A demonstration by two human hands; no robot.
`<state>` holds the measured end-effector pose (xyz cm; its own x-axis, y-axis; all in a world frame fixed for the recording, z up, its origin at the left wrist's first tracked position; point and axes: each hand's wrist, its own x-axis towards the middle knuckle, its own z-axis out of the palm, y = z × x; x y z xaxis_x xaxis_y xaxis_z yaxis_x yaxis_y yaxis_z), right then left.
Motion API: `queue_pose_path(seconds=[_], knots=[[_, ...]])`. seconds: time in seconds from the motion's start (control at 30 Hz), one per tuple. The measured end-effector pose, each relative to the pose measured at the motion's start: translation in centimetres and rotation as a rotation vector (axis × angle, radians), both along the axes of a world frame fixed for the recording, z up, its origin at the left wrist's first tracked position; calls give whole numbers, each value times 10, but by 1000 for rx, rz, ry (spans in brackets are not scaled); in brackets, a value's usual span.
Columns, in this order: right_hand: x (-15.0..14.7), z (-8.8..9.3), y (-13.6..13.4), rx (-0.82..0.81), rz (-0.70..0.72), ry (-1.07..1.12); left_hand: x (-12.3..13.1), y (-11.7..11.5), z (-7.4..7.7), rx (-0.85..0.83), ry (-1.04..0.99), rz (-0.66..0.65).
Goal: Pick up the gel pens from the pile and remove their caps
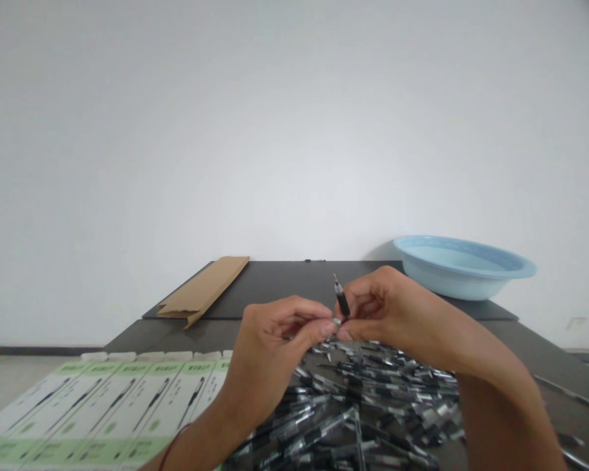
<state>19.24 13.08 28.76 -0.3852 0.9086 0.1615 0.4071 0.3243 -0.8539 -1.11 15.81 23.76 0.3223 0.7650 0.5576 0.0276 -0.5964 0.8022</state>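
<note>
My right hand [390, 304] is closed on a black-gripped pen [342, 301], its bare metal tip pointing up and slightly left. The pen's lower end is hidden by the fingers. Beside it, my left hand [279, 333] is pinched, thumb against forefinger, with a small pale bit [336, 321] showing at the fingertips; what it belongs to is unclear. Both sets of fingertips almost meet above a wide pile of clear and black pens [334, 405] on the dark table.
Green-and-white boxes [93, 405] printed with pens stand in a row at the left. A brown paper bag [203, 288] lies farther back on the table [294, 284]. At the back right sits a light blue basin [464, 275]. A few slim pieces lie right of my right forearm.
</note>
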Motion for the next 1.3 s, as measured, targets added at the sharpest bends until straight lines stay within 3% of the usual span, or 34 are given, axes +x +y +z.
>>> queue_pose_path(seconds=[0.43,0.53,0.67,0.73,0.87,1.3], knots=[[2,0,0,-8,11,7,-3,-1,4,361,59,57],[0,1,-1,17,4,10,-4,0,2,334,44,19],[-2,2,-2,35,-33,-1,-3,0,0,94,33,-81],[-3,2,-2,38,-39,-10,-1,-1,0,37,41,-62],[-4,2,-1,35,-22,-22,1,-1,-1,116,80,32],[-2,1,-1,-5,-15,-15,0,-2,-1,394,72,140]])
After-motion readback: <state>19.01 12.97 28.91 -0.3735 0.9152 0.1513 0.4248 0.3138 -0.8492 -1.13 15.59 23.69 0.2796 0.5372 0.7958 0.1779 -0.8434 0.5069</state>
